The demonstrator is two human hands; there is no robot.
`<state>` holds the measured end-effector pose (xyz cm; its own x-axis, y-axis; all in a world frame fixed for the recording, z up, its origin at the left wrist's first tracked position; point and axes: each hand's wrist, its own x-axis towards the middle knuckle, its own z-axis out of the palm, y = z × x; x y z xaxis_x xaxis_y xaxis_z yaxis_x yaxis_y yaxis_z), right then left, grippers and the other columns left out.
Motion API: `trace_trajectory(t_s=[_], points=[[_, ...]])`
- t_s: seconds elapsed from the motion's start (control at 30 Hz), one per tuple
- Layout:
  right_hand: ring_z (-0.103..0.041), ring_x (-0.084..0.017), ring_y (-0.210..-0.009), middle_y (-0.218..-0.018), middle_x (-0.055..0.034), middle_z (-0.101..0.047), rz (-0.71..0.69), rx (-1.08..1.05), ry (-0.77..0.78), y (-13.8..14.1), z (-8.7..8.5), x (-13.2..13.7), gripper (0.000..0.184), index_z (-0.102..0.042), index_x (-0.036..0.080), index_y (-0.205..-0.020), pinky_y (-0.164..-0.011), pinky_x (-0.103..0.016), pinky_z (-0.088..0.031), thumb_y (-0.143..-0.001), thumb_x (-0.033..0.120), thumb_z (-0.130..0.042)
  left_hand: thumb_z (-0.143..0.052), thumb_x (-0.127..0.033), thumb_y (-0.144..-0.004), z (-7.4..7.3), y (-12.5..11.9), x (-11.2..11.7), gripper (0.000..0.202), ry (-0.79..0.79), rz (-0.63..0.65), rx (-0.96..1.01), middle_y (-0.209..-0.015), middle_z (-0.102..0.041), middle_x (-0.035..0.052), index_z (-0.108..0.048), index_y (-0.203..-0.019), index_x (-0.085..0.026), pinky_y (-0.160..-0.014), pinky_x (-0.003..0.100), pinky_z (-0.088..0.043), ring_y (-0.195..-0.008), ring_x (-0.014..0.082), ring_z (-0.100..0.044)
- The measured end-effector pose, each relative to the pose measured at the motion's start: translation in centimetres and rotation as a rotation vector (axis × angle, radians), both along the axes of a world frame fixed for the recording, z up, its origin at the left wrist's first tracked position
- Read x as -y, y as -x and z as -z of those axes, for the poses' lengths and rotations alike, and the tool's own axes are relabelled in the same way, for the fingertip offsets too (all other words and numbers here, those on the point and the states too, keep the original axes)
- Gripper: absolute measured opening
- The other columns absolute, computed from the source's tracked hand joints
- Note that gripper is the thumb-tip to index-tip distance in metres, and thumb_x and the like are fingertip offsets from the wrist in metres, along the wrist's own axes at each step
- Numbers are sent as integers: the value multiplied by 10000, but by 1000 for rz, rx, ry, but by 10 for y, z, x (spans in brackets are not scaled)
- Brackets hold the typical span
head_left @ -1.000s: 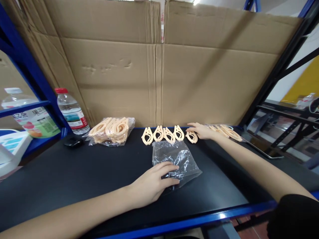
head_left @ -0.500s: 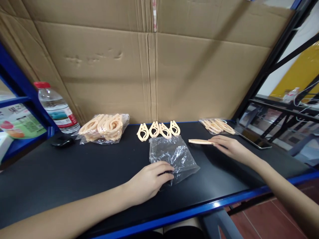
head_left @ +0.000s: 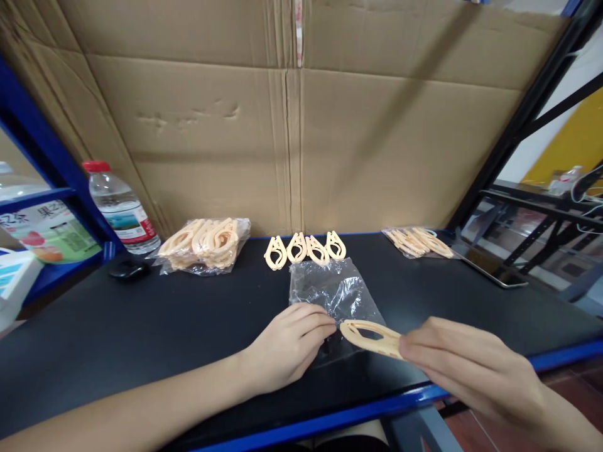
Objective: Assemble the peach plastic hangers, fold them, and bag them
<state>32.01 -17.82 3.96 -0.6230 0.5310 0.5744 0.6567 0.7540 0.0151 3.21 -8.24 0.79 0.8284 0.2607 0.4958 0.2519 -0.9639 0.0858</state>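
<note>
My right hand (head_left: 459, 364) is closed on one end of a peach plastic clip (head_left: 370, 335), holding it just above the near edge of a clear plastic bag (head_left: 332, 295). My left hand (head_left: 289, 342) rests on the bag's near left corner, fingers curled and pinching the plastic. Behind the bag, several matching clips (head_left: 306, 249) lie in a row on the black shelf top (head_left: 141, 326).
A clear bag full of clips (head_left: 207, 242) lies at the back left, a smaller pile of clips (head_left: 419, 242) at the back right. A water bottle (head_left: 117, 207) and a black mouse (head_left: 127, 268) sit at the left. A tablet (head_left: 494, 270) lies right. Cardboard (head_left: 301, 125) walls the back.
My right hand picked up a clip from the right end of the row and carried it toward me, to the bag's near edge. My left hand stayed on the bag.
</note>
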Motion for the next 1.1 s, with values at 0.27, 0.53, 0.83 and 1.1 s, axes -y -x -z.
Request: trace_trajectory(t_s=[0.27,0.53,0.83,1.1], points=[[-675,-175,-887,-1025,-13,-712,-50,59,-9,14,-16,22,389,-516,267,-1315,-817,-241,-565,-950,210,-393,-435,-92,-887,5,1,-2,382,-1,-22,6,-1228,-586,127,-463,-1266,-126,-977,429,-450,-1145,239,-515],[-655,-206,-791,-903,-114,-707,-54,160,-190,61,-16,-4,337,-652,97,-1079,-751,-317,-548,-922,82,-356,-426,-66,-875,3,-1,1,467,-2,2,27,-1288,-536,141,-379,-1334,-134,-1012,466,-412,-1211,256,-464],[-607,-251,-755,-858,-186,-655,138,430,-273,91,15,-42,243,-667,8,-919,-629,-357,-534,-801,-2,-454,-454,-41,-828,4,-1,0,523,-17,-10,32,-1302,-526,144,-372,-1337,-130,-1034,469,-397,-1240,254,-440],[-517,-234,-831,-893,-112,-595,278,498,-206,88,16,-56,158,-679,86,-837,-620,-347,-435,-810,43,-530,-473,-48,-831,3,-1,0,506,-30,-8,42,-1296,-530,149,-395,-1326,-111,-1027,475,-402,-1231,261,-444]])
